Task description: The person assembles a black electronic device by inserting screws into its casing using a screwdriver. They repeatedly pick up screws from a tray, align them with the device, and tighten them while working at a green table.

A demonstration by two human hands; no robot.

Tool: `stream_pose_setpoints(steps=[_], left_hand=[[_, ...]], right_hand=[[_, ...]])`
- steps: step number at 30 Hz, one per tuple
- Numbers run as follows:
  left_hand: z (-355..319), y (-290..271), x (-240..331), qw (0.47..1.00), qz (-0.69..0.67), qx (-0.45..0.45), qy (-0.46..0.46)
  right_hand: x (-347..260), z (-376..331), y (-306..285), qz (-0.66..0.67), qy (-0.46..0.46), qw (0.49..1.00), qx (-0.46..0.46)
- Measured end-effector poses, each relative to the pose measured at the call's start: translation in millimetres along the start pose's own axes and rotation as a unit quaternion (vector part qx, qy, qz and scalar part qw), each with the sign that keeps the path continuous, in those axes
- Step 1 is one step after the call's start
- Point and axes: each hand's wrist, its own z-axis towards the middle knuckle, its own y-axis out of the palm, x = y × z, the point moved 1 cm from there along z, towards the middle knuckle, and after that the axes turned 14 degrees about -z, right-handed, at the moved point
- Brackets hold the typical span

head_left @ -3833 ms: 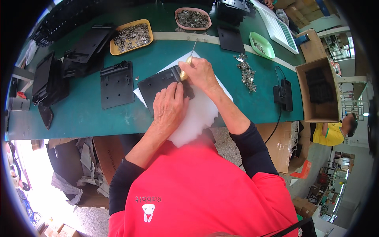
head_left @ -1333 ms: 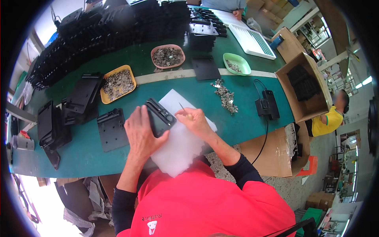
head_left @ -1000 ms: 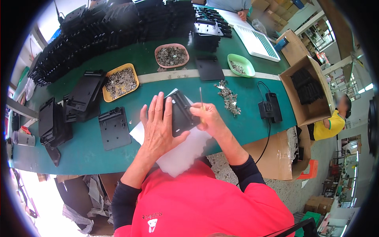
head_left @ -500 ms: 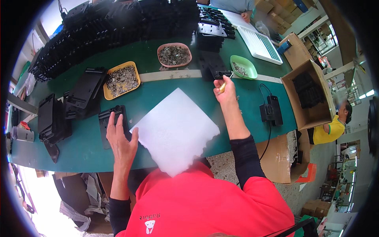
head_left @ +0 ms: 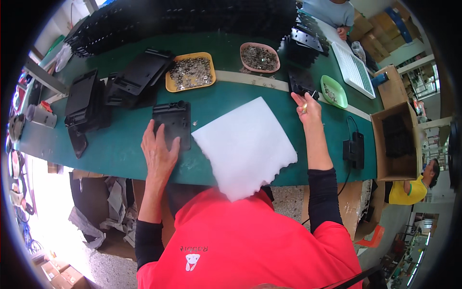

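Fingers spread, my left hand (head_left: 161, 150) lies over the near edge of a flat black plastic part (head_left: 175, 118) on the green table. My right hand (head_left: 310, 110) is closed around a small screwdriver (head_left: 304, 109); its yellow handle shows between the fingers, and its tip is hard to make out. Just beyond that hand lies another black plastic part (head_left: 301, 82), partly hidden by the fingers. Between my hands, a white foam sheet (head_left: 248, 144) with a ragged near edge reaches from the table toward my red shirt.
Yellow (head_left: 211, 79), pink (head_left: 276, 65) and green (head_left: 342, 98) trays hold small metal pieces. Black parts are stacked at left (head_left: 84, 98) and far back. A power adapter (head_left: 354, 149) and cardboard box (head_left: 397, 171) are at right. A co-worker's hand (head_left: 342, 32) shows across the table.
The view has shifted, so the table things sit further right. My left hand still rests at the black part, and my right hand still grips the screwdriver near the other part.
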Motion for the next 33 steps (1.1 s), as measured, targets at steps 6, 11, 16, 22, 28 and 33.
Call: stream_pose_setpoints(steps=[6,11,16,22,28,33], left_hand=[[0,7,11,0.998,0.057,-0.002,-0.030],[18,24,17,0.996,0.086,0.000,-0.038],[42,35,13,0.996,0.078,0.009,-0.044],[77,31,-11,0.993,0.114,-0.002,-0.027],[93,33,7,0.991,0.077,-0.071,-0.080],[93,49,33,0.977,0.168,-0.071,-0.110]], right_hand=[[11,-47,-10,-0.049,-0.040,0.997,-0.047],[-3,-74,-39,-0.114,-0.154,0.976,-0.099],[-14,-59,-73,-0.484,-0.388,0.776,0.116],[-10,-64,-84,-0.656,-0.318,0.677,0.101],[-9,-59,-61,-0.707,-0.353,0.608,0.075],[-11,-49,-49,-0.757,-0.363,0.542,0.039]])
